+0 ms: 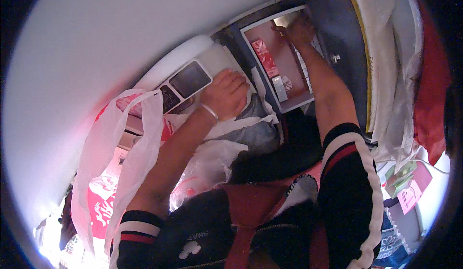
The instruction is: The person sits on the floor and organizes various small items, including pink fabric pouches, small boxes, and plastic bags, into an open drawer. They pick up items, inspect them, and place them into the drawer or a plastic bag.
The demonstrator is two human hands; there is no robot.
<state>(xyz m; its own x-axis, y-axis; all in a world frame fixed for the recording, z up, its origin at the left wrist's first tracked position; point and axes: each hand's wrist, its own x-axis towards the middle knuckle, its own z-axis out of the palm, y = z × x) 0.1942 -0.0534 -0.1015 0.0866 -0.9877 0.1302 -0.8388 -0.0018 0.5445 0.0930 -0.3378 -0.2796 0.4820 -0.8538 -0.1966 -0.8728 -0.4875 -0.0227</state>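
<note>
My left hand (227, 92) lies palm down, fingers curled, on a pale surface beside a white box (191, 79) with a dark window. A thin band circles that wrist. My right hand (299, 32) reaches into the top end of an open shallow box (246, 37) with a white rim; its fingers are in shadow, and what they touch cannot be made out. Inside the box, red-and-white wrapped packets (266, 58) line the left side, with a white packet (280, 88) below them. A row of small white pieces runs along the right side.
A white plastic bag (152, 113) with red print stands at the left. Grey wrapped fabric (258, 133) and a clear plastic bag (209, 160) lie below my left hand. Pale covered items (383, 52) and red cloth (432, 84) hang at the right. A pale wall rises at the upper left.
</note>
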